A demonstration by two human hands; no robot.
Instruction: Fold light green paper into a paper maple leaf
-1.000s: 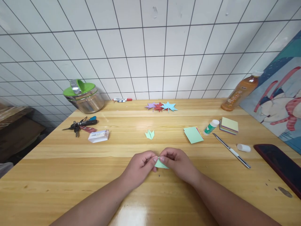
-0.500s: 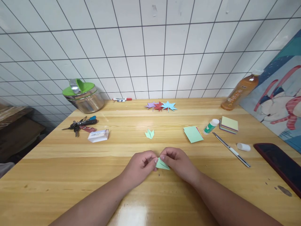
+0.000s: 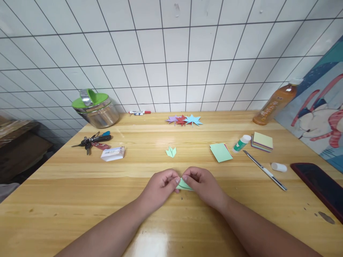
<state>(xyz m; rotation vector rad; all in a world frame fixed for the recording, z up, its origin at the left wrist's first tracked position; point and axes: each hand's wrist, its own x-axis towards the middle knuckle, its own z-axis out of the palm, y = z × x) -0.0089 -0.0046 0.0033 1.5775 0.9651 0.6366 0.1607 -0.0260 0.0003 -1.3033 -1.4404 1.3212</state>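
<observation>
A small piece of folded green paper (image 3: 183, 185) is pinched between my two hands, low over the near middle of the table. My left hand (image 3: 161, 187) grips its left end between thumb and fingers. On the other side, my right hand (image 3: 203, 184) holds the upper right part, its thumb lying across the paper. My fingers cover much of the paper's edges. Just beyond my hands lies a folded green paper piece (image 3: 171, 152) with pointed tips. To the right of that is a small stack of green paper squares (image 3: 221, 152).
Paper maple leaves (image 3: 193, 120) lie near the tiled wall. At right are a glue stick (image 3: 241, 143), its white cap (image 3: 279, 167), a utility knife (image 3: 264, 170), sticky notes (image 3: 263, 140), a phone (image 3: 318, 185) and a bottle (image 3: 277, 103). Keys (image 3: 92, 141) and a metal pot (image 3: 100, 114) stand left.
The green paper has tilted and bent between my fingers, so its lower right point no longer shows. Both hands stay nearly in place.
</observation>
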